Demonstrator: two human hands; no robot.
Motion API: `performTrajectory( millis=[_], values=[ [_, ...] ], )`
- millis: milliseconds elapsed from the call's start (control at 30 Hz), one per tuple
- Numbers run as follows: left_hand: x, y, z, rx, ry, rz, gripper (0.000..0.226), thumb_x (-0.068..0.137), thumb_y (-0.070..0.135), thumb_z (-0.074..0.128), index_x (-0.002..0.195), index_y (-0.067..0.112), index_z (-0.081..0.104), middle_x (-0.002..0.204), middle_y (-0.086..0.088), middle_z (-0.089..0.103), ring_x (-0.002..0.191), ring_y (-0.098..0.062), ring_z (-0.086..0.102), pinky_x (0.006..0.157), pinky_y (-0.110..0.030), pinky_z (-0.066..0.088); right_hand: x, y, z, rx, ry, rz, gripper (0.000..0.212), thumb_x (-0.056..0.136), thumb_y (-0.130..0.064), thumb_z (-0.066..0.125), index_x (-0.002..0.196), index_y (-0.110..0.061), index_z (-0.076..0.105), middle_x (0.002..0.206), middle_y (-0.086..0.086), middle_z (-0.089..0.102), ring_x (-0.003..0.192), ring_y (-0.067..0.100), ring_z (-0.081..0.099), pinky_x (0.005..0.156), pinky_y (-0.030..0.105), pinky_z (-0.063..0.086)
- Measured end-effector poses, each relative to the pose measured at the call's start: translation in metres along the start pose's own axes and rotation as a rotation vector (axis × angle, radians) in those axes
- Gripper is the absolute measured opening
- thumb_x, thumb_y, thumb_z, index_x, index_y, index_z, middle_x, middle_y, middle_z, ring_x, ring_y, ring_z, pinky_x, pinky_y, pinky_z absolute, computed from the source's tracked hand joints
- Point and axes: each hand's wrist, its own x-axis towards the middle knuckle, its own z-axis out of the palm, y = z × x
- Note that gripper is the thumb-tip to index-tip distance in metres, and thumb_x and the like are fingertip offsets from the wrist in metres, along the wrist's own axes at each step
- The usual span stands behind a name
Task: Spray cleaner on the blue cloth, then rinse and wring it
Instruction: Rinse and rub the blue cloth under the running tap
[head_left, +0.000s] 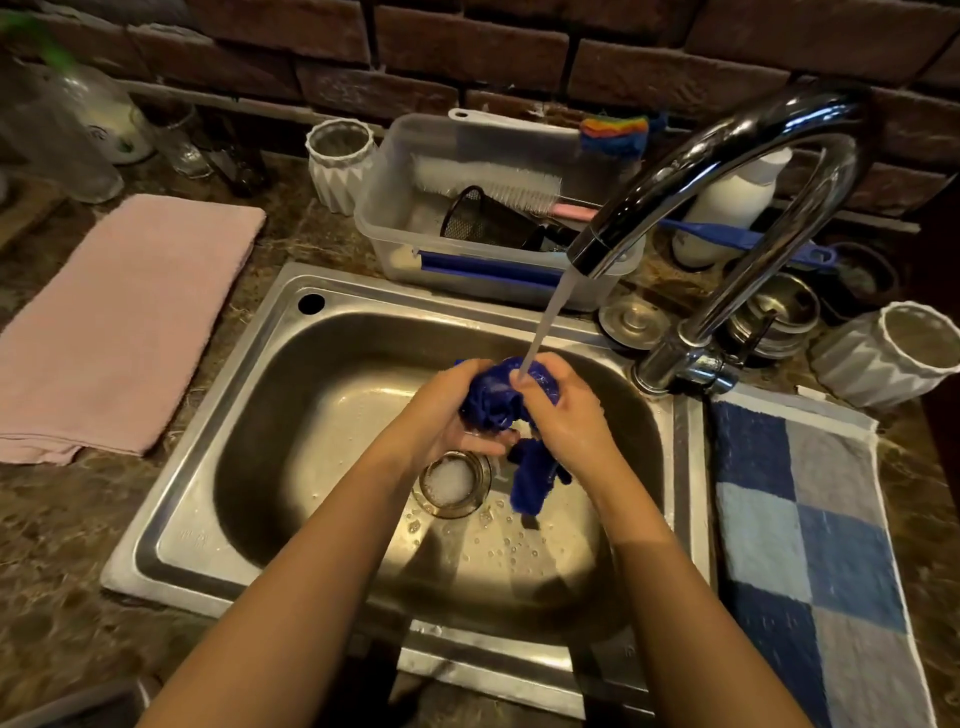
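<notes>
Water (545, 322) from the faucet (727, 171) lands right on the blue cloth (493, 395), which is bunched between both hands over the sink (249, 415). The left hand (452, 415) curls round the wad from one side. The right hand (566, 415) closes on it from the other, fingers wrapped over the top where the stream hits. Below the grip a loose tail of cloth hangs toward the basin, just beside the drain (454, 483) under the left hand.

Soaked like that, I'd guess it is limp, heavier than it would be dry, and perhaps slick with cleaner. Nothing about it looks breakable. For wringing, the sensible hold seems to be one end in each fist, tail gathered up, with a short stretch between to twist. Gripped only at the wad, the tail would likely just flop and drip.
</notes>
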Motion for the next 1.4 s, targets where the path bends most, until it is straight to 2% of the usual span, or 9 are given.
performTrajectory(
  millis=[133,300,467,633,733,1000,1167,1267,1400],
  values=[
    [0.005,0.008,-0.016,-0.158,0.024,-0.030,0.042,0.083,0.041,0.062,0.117,0.017,0.054,0.112,-0.014,0.065,0.094,-0.033,0.067,0.059,-0.039,0.059,-0.001,0.013,-0.007,-0.202,-0.013,-0.111,0.027,0.092,-0.030,0.054,0.118,-0.028,0.049,0.106,-0.003,0.065,0.093,0.011,0.063,0.079,0.028,0.053],
    [0.020,-0.004,0.007,-0.131,0.196,-0.009,0.026,0.090,0.036,0.057,0.103,0.014,0.059,0.093,-0.011,0.068,0.088,-0.025,0.067,0.084,-0.039,0.055,-0.013,0.004,0.007,-0.139,-0.006,-0.137,0.008,0.091,-0.035,0.054,0.097,-0.030,0.051,0.096,-0.008,0.061,0.087,0.008,0.061,0.076,0.029,0.054],
    [0.020,-0.020,0.033,-0.226,0.223,0.155,0.032,0.098,0.035,0.043,0.078,0.014,0.056,0.053,0.001,0.057,0.052,-0.010,0.058,0.058,-0.024,0.048,-0.005,-0.018,0.036,0.043,0.261,0.177,0.033,0.095,-0.045,0.042,0.074,-0.023,0.054,0.067,-0.002,0.056,0.065,0.011,0.056,0.062,0.025,0.045],
    [0.015,-0.028,0.043,-0.148,0.267,0.193,0.030,0.099,0.035,0.040,0.084,0.015,0.058,0.076,-0.006,0.062,0.073,-0.018,0.062,0.069,-0.030,0.052,0.023,-0.010,0.028,0.056,0.386,0.264,0.030,0.097,-0.028,0.043,0.073,-0.017,0.058,0.075,0.002,0.061,0.078,0.022,0.060,0.071,0.034,0.047],
    [0.012,-0.025,0.040,-0.112,0.297,0.241,0.025,0.098,0.038,0.041,0.088,0.021,0.056,0.096,-0.011,0.065,0.092,-0.026,0.064,0.087,-0.040,0.052,0.031,-0.003,0.024,0.077,0.377,0.250,0.033,0.098,-0.031,0.043,0.066,-0.027,0.050,0.068,-0.006,0.054,0.067,0.009,0.054,0.062,0.024,0.043],
    [0.022,-0.014,0.022,-0.261,0.229,0.283,0.027,0.095,0.041,0.047,0.105,0.016,0.051,0.085,-0.002,0.058,0.073,-0.013,0.059,0.062,-0.026,0.048,0.003,0.013,0.013,-0.122,0.058,-0.056,0.013,0.096,-0.038,0.041,0.093,-0.028,0.049,0.082,0.003,0.063,0.075,0.019,0.062,0.068,0.040,0.053],
    [0.020,-0.025,0.039,-0.324,0.142,0.141,0.040,0.095,0.045,0.043,0.081,0.013,0.062,0.058,-0.001,0.063,0.068,-0.015,0.060,0.067,-0.028,0.047,0.005,-0.001,0.040,-0.090,0.252,0.084,0.041,0.091,-0.054,0.044,0.080,-0.015,0.050,0.075,0.008,0.061,0.072,0.023,0.061,0.069,0.042,0.054],
    [0.022,-0.038,0.033,-0.265,0.147,0.167,0.037,0.096,0.043,0.044,0.093,0.014,0.068,0.083,-0.007,0.070,0.087,-0.021,0.066,0.079,-0.033,0.052,0.014,0.003,0.045,-0.131,0.349,0.154,0.041,0.095,-0.045,0.041,0.075,-0.013,0.056,0.074,0.008,0.062,0.074,0.024,0.061,0.069,0.038,0.051],
    [0.021,-0.049,0.028,-0.051,0.309,0.114,0.037,0.097,0.044,0.039,0.095,0.015,0.063,0.083,-0.005,0.067,0.080,-0.017,0.065,0.072,-0.029,0.054,0.020,0.026,0.054,0.003,0.350,0.256,0.039,0.094,-0.038,0.049,0.061,-0.019,0.055,0.068,0.007,0.060,0.074,0.026,0.062,0.070,0.037,0.051]
  ],
)
